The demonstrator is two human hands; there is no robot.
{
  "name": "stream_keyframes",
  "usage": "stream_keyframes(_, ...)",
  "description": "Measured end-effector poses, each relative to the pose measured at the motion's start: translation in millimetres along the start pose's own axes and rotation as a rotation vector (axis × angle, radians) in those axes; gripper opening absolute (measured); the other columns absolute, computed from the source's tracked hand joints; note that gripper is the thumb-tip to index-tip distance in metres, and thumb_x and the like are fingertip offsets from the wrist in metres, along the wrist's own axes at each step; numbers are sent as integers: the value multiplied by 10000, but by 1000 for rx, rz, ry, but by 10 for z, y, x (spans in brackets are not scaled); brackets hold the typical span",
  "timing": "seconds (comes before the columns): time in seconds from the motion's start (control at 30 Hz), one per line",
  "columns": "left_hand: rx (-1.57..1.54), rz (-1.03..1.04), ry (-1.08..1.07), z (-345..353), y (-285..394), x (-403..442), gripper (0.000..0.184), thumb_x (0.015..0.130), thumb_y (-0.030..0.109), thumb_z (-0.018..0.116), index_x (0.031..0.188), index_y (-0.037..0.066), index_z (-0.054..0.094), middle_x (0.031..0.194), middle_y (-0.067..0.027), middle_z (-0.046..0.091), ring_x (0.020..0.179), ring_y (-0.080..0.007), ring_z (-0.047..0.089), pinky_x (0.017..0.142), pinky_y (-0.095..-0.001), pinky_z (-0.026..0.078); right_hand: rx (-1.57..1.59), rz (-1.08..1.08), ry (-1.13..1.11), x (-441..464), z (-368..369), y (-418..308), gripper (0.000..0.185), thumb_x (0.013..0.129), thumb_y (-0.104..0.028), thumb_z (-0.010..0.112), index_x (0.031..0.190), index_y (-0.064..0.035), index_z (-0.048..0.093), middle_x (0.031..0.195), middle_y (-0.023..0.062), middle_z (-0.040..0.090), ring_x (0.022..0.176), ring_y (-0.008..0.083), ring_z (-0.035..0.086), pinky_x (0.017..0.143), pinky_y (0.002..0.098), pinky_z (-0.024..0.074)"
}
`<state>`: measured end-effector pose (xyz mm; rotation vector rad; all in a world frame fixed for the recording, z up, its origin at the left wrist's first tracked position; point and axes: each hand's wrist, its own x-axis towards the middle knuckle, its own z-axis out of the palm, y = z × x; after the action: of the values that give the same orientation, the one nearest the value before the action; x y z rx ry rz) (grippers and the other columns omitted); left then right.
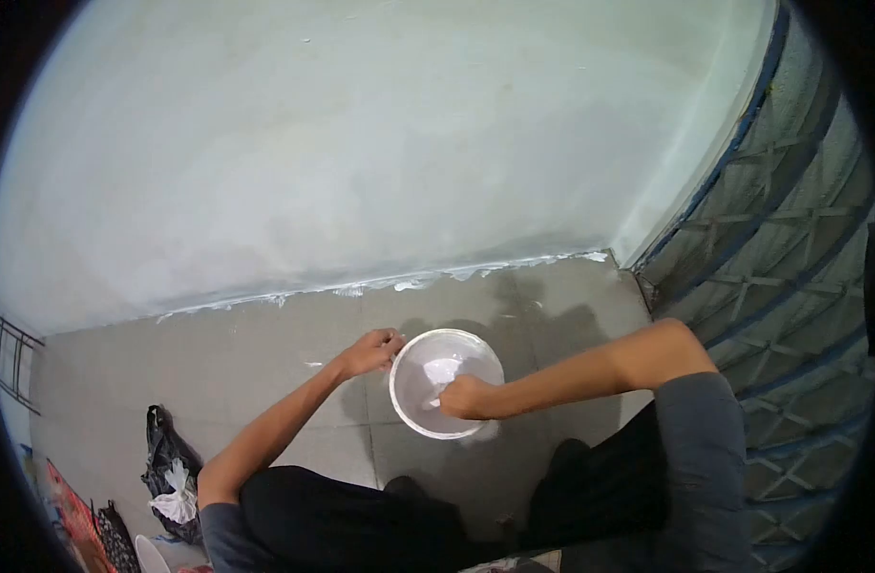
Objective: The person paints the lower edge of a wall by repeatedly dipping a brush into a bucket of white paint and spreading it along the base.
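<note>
A white bucket (406,413) stands on the tiled floor between my feet and the wall, with some white paint (444,369) in its bottom. At the bucket's upper left edge, my left hand (370,352) is closed with curled fingers against the rim. My right hand (469,397) reaches over the right side into the bucket, its fingers wrapped in a fist just above the paint. Whatever that fist holds is hidden beneath it.
Ahead rises a pale wall (361,143) with white smears along its base. A blue metal lattice gate (781,258) closes the right side. To the left lie a black plastic bag (165,458) and a red patterned item (74,511). A dark metal rack (12,358) is at far left.
</note>
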<state>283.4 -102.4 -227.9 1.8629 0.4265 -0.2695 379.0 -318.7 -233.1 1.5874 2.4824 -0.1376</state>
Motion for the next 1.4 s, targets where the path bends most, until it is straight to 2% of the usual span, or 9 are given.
stream_keyframes(0.2,1,8,31,57,18,-20,404,940,334,406,925,-33,575,800,-98,593,671,-157,579,621,-298,482,-78,-112,515,-55,195,143,22,657,-130,595,656,-113,582,625,39,545,552,178,552,458,322,422)
stream_keyframes(0.3,11,-25,37,69,57,6,427,942,355,410,909,-37,577,794,-100,593,684,-157,575,625,-301,478,-35,-122,359,-97,285,194,71,666,-116,590,730,-85,587,643,54,557,577,203,577,472,350,443)
stream_keyframes(0.5,-4,-32,15,43,-24,-9,482,944,406,388,911,-37,574,805,-86,582,682,-152,553,643,-307,469,312,255,153,-480,-660,261,163,767,-138,585,658,-18,571,678,116,612,639,298,621,505,395,460)
stream_keyframes(0.7,-117,-151,-128,-20,26,-90,452,943,376,376,1021,-50,508,886,-120,575,781,-182,584,682,-316,507,996,505,-51,-1170,-700,656,423,879,-298,556,576,-4,548,510,77,515,482,142,507,460,330,381)
stream_keyframes(0.83,-166,-167,-228,-69,169,-250,445,940,336,373,1111,-71,427,981,-164,558,887,-230,608,770,-333,534,1132,662,151,-1551,-484,514,442,894,-359,551,575,-53,554,492,-12,437,437,75,380,405,279,315)
stream_keyframes(0.9,-250,-185,-305,-88,157,-254,373,903,187,468,1157,-72,382,1080,-181,499,941,-252,597,844,-342,527,1242,743,297,-1625,-341,345,394,900,-347,548,643,-52,591,515,-20,455,444,61,381,402,246,308)
stream_keyframes(1.0,-302,-154,-387,-168,213,-298,414,818,-10,550,1184,-67,364,1165,-184,404,986,-250,567,881,-351,525,1781,946,329,-1657,-328,192,334,904,-333,550,750,-40,599,553,-38,461,462,36,384,404,207,294)
stream_keyframes(1.1,-325,-166,-398,-150,210,-264,427,808,-11,553,1188,-62,367,1139,-170,419,988,-236,563,860,-334,536,1825,992,372,-1776,-345,217,306,903,-317,556,825,-24,599,566,-51,456,464,20,381,407,197,288)
stream_keyframes(1.4,-247,-146,-362,89,460,-31,452,803,37,575,1202,-47,379,1120,-149,420,1009,-225,542,885,-331,521,1714,1008,417,-1984,-350,107,287,904,-304,556,762,-56,587,575,-48,479,466,16,365,403,205,265)
